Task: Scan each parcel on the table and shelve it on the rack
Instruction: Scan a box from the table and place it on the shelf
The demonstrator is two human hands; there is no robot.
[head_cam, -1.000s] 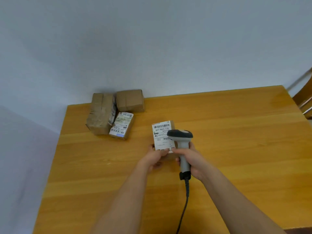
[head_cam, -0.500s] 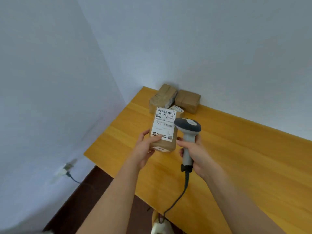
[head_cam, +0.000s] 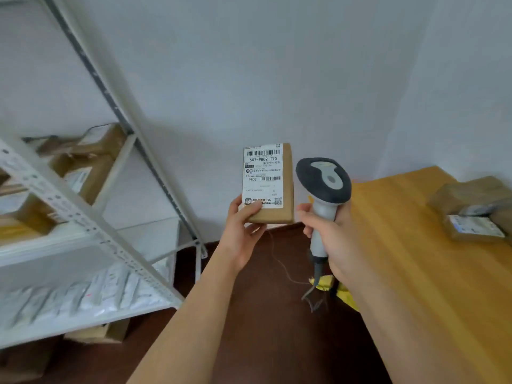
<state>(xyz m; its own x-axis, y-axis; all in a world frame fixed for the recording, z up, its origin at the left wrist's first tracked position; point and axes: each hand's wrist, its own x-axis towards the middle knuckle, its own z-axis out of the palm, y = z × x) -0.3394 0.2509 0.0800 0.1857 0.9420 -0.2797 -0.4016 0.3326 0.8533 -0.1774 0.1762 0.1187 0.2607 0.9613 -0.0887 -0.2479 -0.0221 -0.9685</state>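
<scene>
Now left hand pinches small box by lower end, label up, just left of scanner gripped in right hand. Looks light, stiff cardboard; hold across bottom edges. Rack far left.

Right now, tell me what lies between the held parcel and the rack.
Nothing. In the head view, only bare wall and dark floor separate the parcel in the left hand from the rack; the scanner is on its other side.
</scene>
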